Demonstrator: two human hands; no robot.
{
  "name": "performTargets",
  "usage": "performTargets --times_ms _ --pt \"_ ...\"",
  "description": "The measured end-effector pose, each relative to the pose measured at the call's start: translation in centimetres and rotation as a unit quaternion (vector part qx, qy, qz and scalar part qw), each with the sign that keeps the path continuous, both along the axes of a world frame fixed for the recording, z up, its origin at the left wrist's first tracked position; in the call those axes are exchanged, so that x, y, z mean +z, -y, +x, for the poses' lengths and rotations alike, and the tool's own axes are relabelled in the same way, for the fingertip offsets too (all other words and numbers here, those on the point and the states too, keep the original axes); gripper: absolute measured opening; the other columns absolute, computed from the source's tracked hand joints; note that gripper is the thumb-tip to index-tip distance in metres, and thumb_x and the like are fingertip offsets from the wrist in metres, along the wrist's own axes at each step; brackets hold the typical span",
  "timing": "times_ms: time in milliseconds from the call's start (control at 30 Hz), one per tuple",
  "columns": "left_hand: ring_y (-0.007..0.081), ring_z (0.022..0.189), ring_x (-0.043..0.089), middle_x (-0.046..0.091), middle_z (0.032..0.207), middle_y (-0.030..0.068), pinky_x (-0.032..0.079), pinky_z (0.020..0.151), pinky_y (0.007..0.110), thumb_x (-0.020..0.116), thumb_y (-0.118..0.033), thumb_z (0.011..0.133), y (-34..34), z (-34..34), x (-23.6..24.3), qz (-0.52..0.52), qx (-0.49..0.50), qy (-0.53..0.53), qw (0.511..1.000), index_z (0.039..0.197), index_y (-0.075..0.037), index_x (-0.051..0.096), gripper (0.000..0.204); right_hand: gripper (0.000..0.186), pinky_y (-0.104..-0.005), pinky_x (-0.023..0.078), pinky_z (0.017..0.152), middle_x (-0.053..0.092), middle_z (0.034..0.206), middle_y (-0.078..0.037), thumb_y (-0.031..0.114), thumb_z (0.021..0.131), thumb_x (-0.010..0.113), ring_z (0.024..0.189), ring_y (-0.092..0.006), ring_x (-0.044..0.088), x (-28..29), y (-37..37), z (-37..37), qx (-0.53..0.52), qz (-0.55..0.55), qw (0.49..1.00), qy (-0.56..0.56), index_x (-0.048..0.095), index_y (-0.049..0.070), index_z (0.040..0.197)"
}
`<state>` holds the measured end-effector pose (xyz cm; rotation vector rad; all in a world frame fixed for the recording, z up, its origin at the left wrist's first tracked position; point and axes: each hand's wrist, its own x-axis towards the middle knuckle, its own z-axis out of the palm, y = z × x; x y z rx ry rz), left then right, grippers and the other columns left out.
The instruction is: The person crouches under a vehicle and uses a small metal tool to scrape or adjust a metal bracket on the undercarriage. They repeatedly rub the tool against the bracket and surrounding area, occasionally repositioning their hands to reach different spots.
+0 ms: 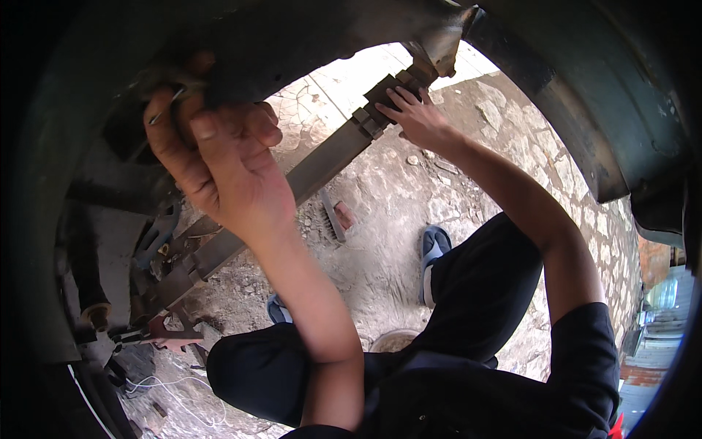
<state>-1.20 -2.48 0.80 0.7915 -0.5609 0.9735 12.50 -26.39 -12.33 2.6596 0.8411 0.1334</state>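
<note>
"Under dark metal bodywork [314,36] — the left hand [241,175]?"
"Raised, fingers half curled beside a thin shiny piece [177,94]; can't tell whether gripped."
"And the right hand [417,118]?"
"Loosely spread on the long metal bar [330,153], near its upper-right end — slanting above stony ground [387,190]."

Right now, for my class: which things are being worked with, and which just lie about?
In hand or touched:
long metal bar, under the right hand
thin shiny piece at the left hand, too blurred to name

Lying about, apparently:
brush, apart from both hands
reddish piece beside it
</note>
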Motion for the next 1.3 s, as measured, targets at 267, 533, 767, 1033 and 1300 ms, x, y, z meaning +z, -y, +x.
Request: performTargets --times_ms 267,533,767,1033,1300 --pt "0.0120 0.055 0.055 0.067 0.095 0.0115 0.047 0.053 0.025 0.061 -0.015 0.095 0.7 -0.1 1.3 -0.122 0.010 -0.050 0.991 0.116 -0.008 0.056 0.023 0.078 -0.0610 0.021 0.112 0.023 0.155 -0.016 0.027 0.083 0.071 0.143 -0.0317 0.022 0.4 -0.2 -0.1 0.004 0.036 0.999 -0.032 0.029 0.023 0.149" --pt "0.0255 0.113 0.060 0.066 0.106 0.0049 0.044 0.105 0.045 0.057 -0.018 0.097 1.5 -0.1 1.3 -0.156 -0.058 -0.015 0.986 0.119 -0.009 0.053 0.024 0.075 -0.0611 0.024 0.109 0.023 0.154 -0.019 0.026 0.085 0.069 0.142 -0.0346 0.024 0.0 -0.6 -0.2 0.005 0.041 0.999 -0.016 0.029 0.019 0.149" --pt "0.0278 0.114 0.059 0.064 0.106 0.0055 0.040 0.109 0.046 0.055 -0.020 0.097 2.1 -0.6 1.3 -0.167 -0.053 -0.025 0.984 0.123 -0.008 0.050 0.029 0.075 -0.0596 0.023 0.110 0.023 0.154 -0.019 0.025 0.085 0.068 0.142 -0.0337 0.024 0.1 -0.6 -0.3 -0.003 0.038 0.999 -0.017 0.029 0.020 0.148" --pt "0.0211 0.105 0.061 0.064 0.103 0.0071 0.042 0.106 0.048 0.056 -0.014 0.097 1.8 0.1 0.6 -0.166 -0.076 0.027 0.983 0.116 -0.005 0.054 0.022 0.074 -0.0590 0.023 0.111 0.022 0.154 -0.019 0.025 0.085 0.068 0.142 -0.0337 0.023 0.1 -0.9 -0.6 -0.014 0.033 0.999 -0.025 0.029 0.021 0.149" --pt "0.0174 0.100 0.062 0.065 0.104 0.0093 0.045 0.102 0.051 0.057 -0.011 0.096 1.0 0.8 0.5 -0.135 -0.048 0.032 0.989 0.113 -0.003 0.056 0.019 0.074 -0.0587 0.022 0.111 0.021 0.154 -0.019 0.025 0.086 0.067 0.143 -0.0337 0.022 0.4 -1.0 -0.3 -0.012 0.035 0.999 -0.027 0.028 0.021 0.149"
